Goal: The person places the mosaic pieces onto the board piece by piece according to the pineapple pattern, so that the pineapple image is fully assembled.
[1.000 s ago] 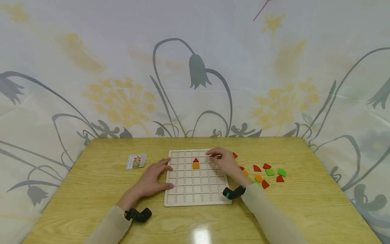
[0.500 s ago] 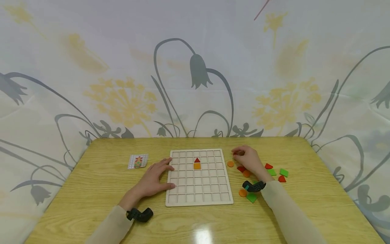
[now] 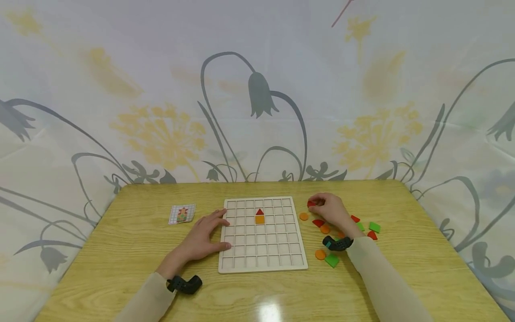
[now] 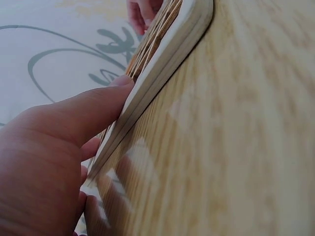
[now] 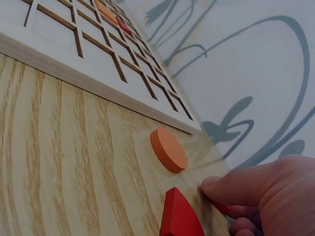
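Observation:
A white square grid board [image 3: 243, 250] lies flat on the wooden table. On it, a red triangle tile [image 3: 259, 212] stands directly above an orange square tile [image 3: 260, 219]. My left hand [image 3: 201, 238] rests at the board's left edge, thumb and fingertips touching the rim with the fingers spread. To the right of the board, my right hand [image 3: 331, 209] pinches a red tile [image 3: 311, 204] between thumb and fingers, low at the table; its shape is partly hidden. Close by lie an orange disc [image 5: 169, 150] and another red tile [image 5: 180, 215] with a curved side.
More tiles lie right of the board: a green tile [image 3: 332, 260], an orange disc [image 3: 320, 255], another green tile [image 3: 374, 227] and a red tile [image 3: 372, 235]. Some are partly under the right wrist. A gridded picture card [image 3: 182, 214] lies left of the board. Behind the table hangs a flowered cloth [image 3: 257, 134].
My right hand has moved right, from over the board's upper right corner to the red tile beside it, and now pinches it. The left hand stays at the board's edge.

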### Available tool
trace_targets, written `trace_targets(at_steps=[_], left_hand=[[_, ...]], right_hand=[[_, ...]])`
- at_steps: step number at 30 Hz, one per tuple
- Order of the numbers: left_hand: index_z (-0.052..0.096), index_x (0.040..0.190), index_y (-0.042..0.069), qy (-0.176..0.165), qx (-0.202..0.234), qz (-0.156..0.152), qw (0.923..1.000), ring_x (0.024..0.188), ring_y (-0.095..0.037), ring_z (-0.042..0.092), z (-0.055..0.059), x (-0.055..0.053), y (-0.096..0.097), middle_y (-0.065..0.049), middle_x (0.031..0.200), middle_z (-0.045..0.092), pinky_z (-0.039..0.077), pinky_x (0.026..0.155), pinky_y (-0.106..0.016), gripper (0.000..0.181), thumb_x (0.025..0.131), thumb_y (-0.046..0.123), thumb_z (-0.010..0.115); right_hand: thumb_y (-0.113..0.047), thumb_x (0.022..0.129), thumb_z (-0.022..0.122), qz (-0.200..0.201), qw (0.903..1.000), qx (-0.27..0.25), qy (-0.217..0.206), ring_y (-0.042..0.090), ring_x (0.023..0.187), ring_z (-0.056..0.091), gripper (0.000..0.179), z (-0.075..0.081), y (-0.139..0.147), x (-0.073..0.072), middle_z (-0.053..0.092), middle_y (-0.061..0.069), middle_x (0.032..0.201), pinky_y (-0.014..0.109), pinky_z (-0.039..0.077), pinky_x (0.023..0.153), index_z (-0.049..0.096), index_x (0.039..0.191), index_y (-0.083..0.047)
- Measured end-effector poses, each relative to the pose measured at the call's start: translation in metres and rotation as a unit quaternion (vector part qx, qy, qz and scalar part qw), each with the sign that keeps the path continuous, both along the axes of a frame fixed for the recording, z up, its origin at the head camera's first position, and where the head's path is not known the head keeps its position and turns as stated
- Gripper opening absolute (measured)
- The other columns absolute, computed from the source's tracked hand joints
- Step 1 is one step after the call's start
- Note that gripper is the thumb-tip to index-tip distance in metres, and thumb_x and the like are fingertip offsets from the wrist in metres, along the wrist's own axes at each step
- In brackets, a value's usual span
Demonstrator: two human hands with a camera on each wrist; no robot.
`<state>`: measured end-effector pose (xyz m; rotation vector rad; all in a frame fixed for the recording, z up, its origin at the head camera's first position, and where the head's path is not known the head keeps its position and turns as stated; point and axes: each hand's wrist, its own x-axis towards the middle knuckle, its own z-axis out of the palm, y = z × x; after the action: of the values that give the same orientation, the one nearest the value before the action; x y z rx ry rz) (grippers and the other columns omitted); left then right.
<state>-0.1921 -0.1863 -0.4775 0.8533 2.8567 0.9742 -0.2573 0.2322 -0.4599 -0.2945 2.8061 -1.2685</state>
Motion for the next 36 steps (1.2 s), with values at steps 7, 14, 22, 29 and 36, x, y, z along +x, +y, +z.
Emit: trace_targets(at_steps=[7,14,22,29,36], left_hand=[[0.061,0.128,0.013,-0.004,-0.001,0.001,1.0000,0.148,-0.034,0.022,0.001,0.001,-0.001,-0.010,0.160,0.032,0.016,0.115,-0.061,0.055,0.085,0.045,0.076],[0.061,0.129,0.013,-0.003,0.002,0.003,1.0000,0.149,-0.034,0.022,0.002,0.002,-0.003,-0.009,0.160,0.032,0.016,0.115,-0.062,0.055,0.086,0.044,0.076],[0.062,0.127,0.014,-0.001,0.005,-0.002,1.0000,0.148,-0.034,0.022,0.003,0.001,0.000,-0.009,0.160,0.033,0.017,0.115,-0.062,0.053,0.085,0.044,0.077],[0.062,0.127,0.014,0.002,0.004,-0.002,1.0000,0.148,-0.034,0.023,0.002,0.001,0.000,-0.010,0.159,0.033,0.017,0.115,-0.062,0.054,0.085,0.044,0.077],[0.062,0.128,0.013,0.004,0.007,-0.005,1.0000,0.148,-0.034,0.023,0.002,0.001,-0.001,-0.010,0.159,0.033,0.017,0.114,-0.062,0.055,0.085,0.045,0.076]], right_hand=[[-0.006,0.092,0.070,-0.002,0.9999,-0.004,0.009,0.025,0.087,0.060,0.025,-0.001,0.001,-0.002,0.067,0.012,0.103,0.036,0.051,0.075,0.069,0.116,0.001],[-0.004,0.092,0.068,-0.019,0.9995,0.002,0.026,0.032,0.095,0.062,0.023,0.002,0.001,0.002,0.066,0.016,0.107,0.045,0.053,0.081,0.070,0.115,0.000],[-0.002,0.095,0.064,-0.001,0.9994,-0.024,0.025,0.029,0.094,0.063,0.025,0.006,-0.003,0.008,0.066,0.015,0.113,0.038,0.053,0.078,0.069,0.120,-0.001],[-0.002,0.095,0.063,0.035,0.9986,-0.039,0.013,0.028,0.094,0.062,0.026,0.014,-0.028,0.013,0.064,0.013,0.112,0.034,0.053,0.074,0.069,0.120,-0.005],[-0.007,0.089,0.075,0.052,0.9953,-0.078,0.027,0.021,0.084,0.063,0.011,0.012,-0.059,0.016,0.067,0.005,0.092,0.032,0.051,0.070,0.065,0.094,-0.007]])
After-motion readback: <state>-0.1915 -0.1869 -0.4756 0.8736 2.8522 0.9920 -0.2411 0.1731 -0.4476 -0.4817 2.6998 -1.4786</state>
